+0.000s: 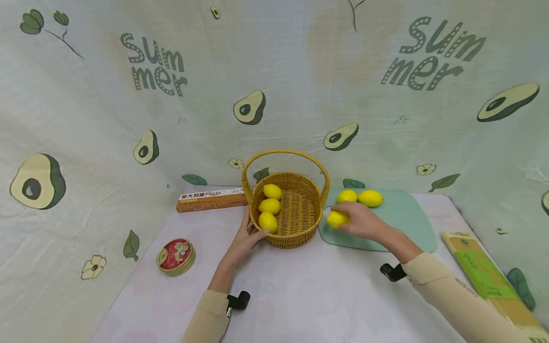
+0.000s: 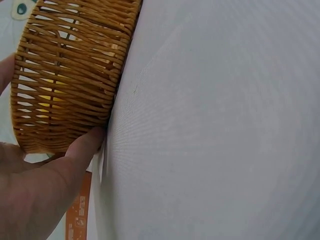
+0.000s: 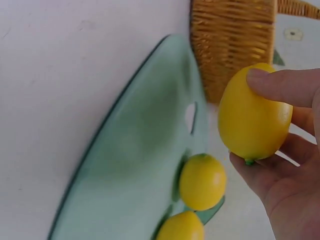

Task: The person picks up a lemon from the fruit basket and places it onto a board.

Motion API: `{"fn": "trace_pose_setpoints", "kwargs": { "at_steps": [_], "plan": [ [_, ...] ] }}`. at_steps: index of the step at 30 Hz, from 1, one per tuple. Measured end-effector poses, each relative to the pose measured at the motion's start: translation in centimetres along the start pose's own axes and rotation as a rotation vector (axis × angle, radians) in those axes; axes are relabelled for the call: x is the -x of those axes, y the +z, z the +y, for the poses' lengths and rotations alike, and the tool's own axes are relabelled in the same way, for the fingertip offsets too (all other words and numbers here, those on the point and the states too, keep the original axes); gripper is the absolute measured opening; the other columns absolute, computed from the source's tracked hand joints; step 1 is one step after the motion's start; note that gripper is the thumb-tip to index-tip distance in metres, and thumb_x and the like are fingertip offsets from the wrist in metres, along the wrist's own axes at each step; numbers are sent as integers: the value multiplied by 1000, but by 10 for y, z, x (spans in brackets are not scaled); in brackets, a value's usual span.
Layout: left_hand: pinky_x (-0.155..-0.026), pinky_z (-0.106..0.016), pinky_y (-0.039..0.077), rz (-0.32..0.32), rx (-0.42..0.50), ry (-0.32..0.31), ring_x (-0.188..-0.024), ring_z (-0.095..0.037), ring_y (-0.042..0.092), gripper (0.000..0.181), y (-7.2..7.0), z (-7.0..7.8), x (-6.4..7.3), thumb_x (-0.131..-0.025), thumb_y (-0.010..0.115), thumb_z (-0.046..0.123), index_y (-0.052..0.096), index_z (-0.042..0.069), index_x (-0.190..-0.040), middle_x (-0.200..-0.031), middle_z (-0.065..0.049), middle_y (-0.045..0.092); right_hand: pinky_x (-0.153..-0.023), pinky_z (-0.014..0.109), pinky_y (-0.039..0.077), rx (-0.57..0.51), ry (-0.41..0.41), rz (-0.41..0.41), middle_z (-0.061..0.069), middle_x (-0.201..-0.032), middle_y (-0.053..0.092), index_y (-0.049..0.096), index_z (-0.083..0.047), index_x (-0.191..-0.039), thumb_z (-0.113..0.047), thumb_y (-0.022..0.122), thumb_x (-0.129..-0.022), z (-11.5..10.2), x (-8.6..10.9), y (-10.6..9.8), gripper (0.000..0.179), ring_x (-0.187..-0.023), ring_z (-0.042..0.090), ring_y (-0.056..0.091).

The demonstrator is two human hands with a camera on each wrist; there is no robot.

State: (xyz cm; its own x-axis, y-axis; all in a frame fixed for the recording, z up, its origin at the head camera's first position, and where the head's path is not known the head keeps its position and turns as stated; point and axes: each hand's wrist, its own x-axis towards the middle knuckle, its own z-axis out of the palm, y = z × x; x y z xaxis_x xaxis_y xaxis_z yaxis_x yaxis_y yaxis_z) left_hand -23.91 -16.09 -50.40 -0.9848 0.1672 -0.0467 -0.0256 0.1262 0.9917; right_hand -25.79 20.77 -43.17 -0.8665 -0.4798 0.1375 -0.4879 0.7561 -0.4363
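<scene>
A wicker basket (image 1: 291,240) with a tall arched handle stands mid-table, with three lemons (image 1: 269,206) along its left side. My left hand (image 1: 242,243) grips the basket's left side, thumb and fingers spread from the rim to low on the woven wall, as the left wrist view shows. Just right of the basket, my right hand (image 1: 366,222) holds another lemon (image 3: 255,117) between thumb and fingers, above the edge of a pale green cutting board (image 1: 405,224). Two lemons (image 1: 370,198) lie side by side at the back of the board.
Behind and left of the basket lies a pasta box (image 1: 212,200). A round red and gold tin (image 1: 176,257) sits at the left of the table. Along the right edge is a green and yellow packet (image 1: 489,276). Printed cloth (image 1: 291,71) hangs around the table.
</scene>
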Motion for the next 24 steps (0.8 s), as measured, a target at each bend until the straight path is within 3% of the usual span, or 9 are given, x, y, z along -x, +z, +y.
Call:
{"fn": "trace_pose_setpoints", "kwargs": {
  "at_steps": [6, 13, 24],
  "plan": [
    [-119, -53, 33, -4, 3, 1, -154, -38, 14, 106, -2, -1, -2, -86, 77, 40, -3, 49, -155, -168, 3, -2, -100, 56, 48, -20, 63, -11, 17, -132, 63, 61, -2, -132, -11, 74, -83, 22, 3, 11, 52, -117, 31, 59],
    [-119, -54, 31, 1, 0, 3, -154, -39, 13, 111, -2, -2, -2, -86, 77, 42, -6, 37, -159, -168, 3, -3, -100, 57, 48, -8, 82, 6, 17, -131, 64, 63, 0, -129, -7, 73, -82, 39, 4, 18, 49, -114, 32, 61],
    [-119, -54, 32, 6, -6, -7, -154, -38, 13, 104, -3, -1, -2, -89, 75, 36, -4, 48, -155, -169, 4, -3, -100, 59, 47, 34, 138, 22, 19, -132, 63, 58, 0, -135, -10, 73, -83, 47, -5, 20, 55, -113, 34, 61]
  ]
}}
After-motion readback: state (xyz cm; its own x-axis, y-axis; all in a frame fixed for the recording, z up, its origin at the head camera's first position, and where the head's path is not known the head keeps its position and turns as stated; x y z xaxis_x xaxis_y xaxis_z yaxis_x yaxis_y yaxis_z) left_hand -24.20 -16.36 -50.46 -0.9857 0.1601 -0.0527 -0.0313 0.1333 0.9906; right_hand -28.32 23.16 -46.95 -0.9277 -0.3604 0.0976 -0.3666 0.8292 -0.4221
